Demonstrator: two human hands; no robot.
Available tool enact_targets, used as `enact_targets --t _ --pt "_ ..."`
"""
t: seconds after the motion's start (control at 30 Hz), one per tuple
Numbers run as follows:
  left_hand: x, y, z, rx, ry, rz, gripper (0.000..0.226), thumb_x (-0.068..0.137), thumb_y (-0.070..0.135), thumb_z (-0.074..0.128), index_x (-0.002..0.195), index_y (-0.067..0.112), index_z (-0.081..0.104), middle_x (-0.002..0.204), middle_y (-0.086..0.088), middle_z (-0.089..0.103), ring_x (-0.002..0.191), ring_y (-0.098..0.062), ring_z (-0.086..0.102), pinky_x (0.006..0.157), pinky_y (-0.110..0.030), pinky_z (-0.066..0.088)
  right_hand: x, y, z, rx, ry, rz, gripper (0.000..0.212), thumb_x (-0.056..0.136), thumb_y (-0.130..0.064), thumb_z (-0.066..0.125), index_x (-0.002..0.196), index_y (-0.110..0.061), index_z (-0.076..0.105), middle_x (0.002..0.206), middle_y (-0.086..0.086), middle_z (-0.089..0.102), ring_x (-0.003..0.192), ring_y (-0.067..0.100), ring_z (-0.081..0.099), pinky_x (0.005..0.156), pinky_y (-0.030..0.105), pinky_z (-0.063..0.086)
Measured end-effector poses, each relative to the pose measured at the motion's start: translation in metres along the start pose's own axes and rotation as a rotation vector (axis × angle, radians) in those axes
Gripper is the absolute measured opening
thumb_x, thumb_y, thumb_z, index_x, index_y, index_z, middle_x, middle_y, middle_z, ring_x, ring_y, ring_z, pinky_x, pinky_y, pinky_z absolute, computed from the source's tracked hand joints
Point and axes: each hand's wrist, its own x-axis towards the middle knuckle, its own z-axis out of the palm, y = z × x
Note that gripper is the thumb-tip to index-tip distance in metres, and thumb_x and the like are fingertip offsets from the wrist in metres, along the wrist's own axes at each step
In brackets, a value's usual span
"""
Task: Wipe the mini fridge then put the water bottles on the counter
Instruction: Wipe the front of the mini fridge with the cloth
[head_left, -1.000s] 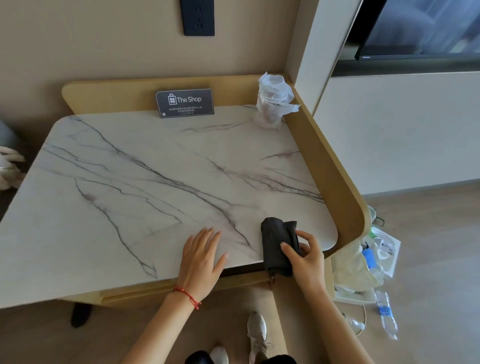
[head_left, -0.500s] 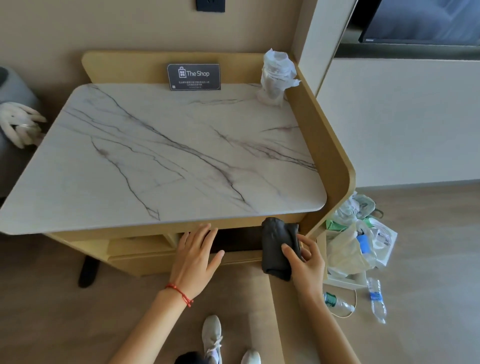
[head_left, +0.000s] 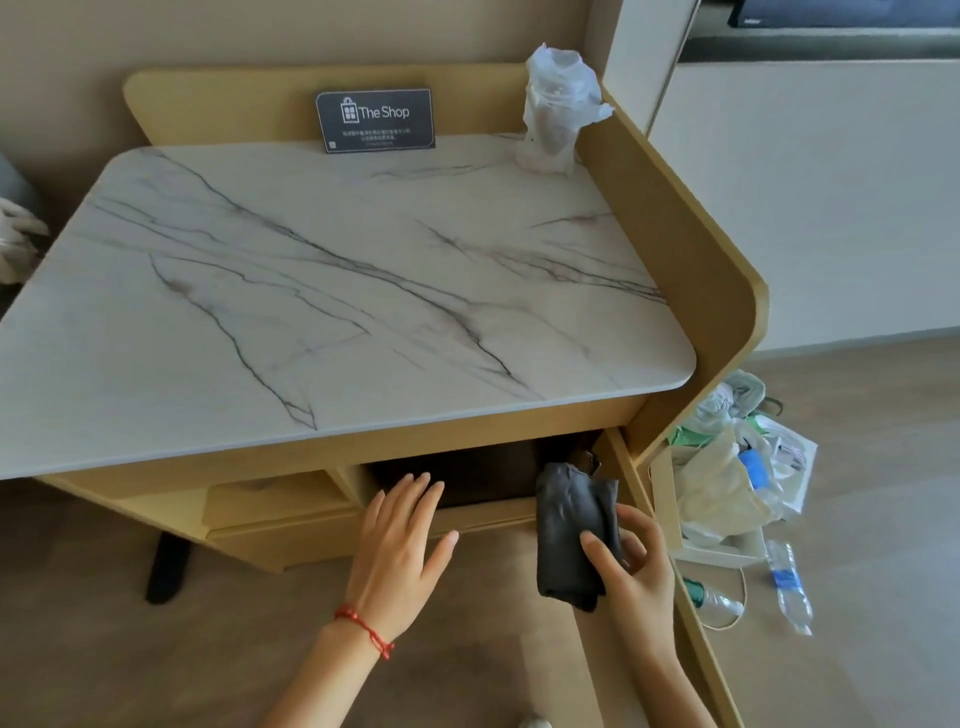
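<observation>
My right hand (head_left: 631, 561) grips a folded dark grey cloth (head_left: 574, 535) in front of the cabinet, below the marble counter (head_left: 332, 291). My left hand (head_left: 400, 540) is open with fingers spread, reaching toward the dark opening (head_left: 483, 470) under the counter, where a black surface shows; most of it is hidden by the counter's edge. Two clear water bottles lie on the floor at the right, one with a blue label (head_left: 789, 584) and one with a green cap (head_left: 714, 600).
A black "The Shop" sign (head_left: 376, 119) leans at the counter's back, with a plastic-wrapped cup (head_left: 558, 106) in the far right corner. A wooden side panel (head_left: 691, 270) borders the counter's right. White bags and litter (head_left: 727, 478) lie on the floor beside it.
Both hands have dropped from the counter's front edge to the cabinet opening below. The view has tilted down and pulled back, showing the space under the counter.
</observation>
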Motion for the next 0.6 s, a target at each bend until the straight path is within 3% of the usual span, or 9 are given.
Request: enact_targets --t 0.07,0.2,0.27,0.4,0.5,0.57,0.6 --pt "0.006 -0.020 0.026 0.003 0.025 0.045 0.053 0.095 0.049 0.021 0.128 0.014 0.042 0.129 -0.011 0.056 0.126 -0.019 0.035 0.099 -0.052 0.037 0.013 0.028 0.010 0.008 0.010 -0.013 0.034 0.082 -0.005 0.064 0.109 -0.022 0.052 0.100 0.012 0.067 0.092 0.027 0.066 0.062 0.031 0.059" --pt "0.012 -0.057 0.082 -0.016 0.086 0.088 0.051 0.095 0.049 0.022 0.129 0.015 0.039 0.131 -0.012 0.054 0.128 -0.020 0.034 0.108 -0.040 0.026 0.040 0.091 0.027 0.012 0.003 -0.058 0.038 0.080 -0.011 0.065 0.113 -0.026 0.051 0.102 0.007 0.067 0.094 0.025 0.067 0.071 0.048 0.059" --pt "0.015 -0.074 0.112 -0.017 0.119 0.100 0.050 0.095 0.048 0.023 0.129 0.015 0.040 0.131 -0.012 0.054 0.128 -0.020 0.035 0.109 -0.042 0.028 0.055 0.122 0.033 0.011 -0.011 -0.092 0.041 0.080 -0.012 0.065 0.115 -0.026 0.050 0.102 0.005 0.067 0.095 0.023 0.067 0.072 0.047 0.059" --pt "0.021 -0.110 0.178 0.035 0.199 0.172 0.049 0.095 0.045 0.026 0.130 0.013 0.039 0.132 -0.013 0.053 0.129 -0.022 0.036 0.106 -0.047 0.033 0.095 0.192 0.040 0.007 -0.048 -0.180 0.041 0.082 -0.006 0.063 0.115 -0.026 0.050 0.094 -0.002 0.070 0.093 0.015 0.067 0.068 0.029 0.059" --pt "0.028 -0.136 0.222 0.077 0.260 0.223 0.047 0.095 0.042 0.029 0.131 0.013 0.039 0.133 -0.013 0.052 0.130 -0.022 0.037 0.104 -0.048 0.036 0.128 0.242 0.045 0.046 -0.073 -0.250 0.040 0.082 -0.004 0.063 0.112 -0.028 0.052 0.095 -0.011 0.071 0.094 0.013 0.067 0.067 0.023 0.057" --pt "0.034 -0.154 0.248 0.104 0.310 0.248 0.047 0.094 0.041 0.031 0.131 0.013 0.039 0.133 -0.013 0.052 0.130 -0.023 0.036 0.104 -0.047 0.034 0.152 0.274 0.048 0.088 -0.068 -0.284 0.041 0.080 -0.005 0.064 0.109 -0.032 0.054 0.098 -0.012 0.070 0.098 0.015 0.066 0.071 0.028 0.057" --pt "0.037 -0.162 0.260 0.122 0.337 0.263 0.046 0.094 0.040 0.034 0.130 0.012 0.040 0.133 -0.013 0.052 0.130 -0.023 0.036 0.104 -0.046 0.032 0.163 0.289 0.050 0.101 -0.066 -0.307 0.042 0.079 -0.008 0.066 0.109 -0.035 0.054 0.104 -0.008 0.068 0.102 0.018 0.064 0.077 0.036 0.057"
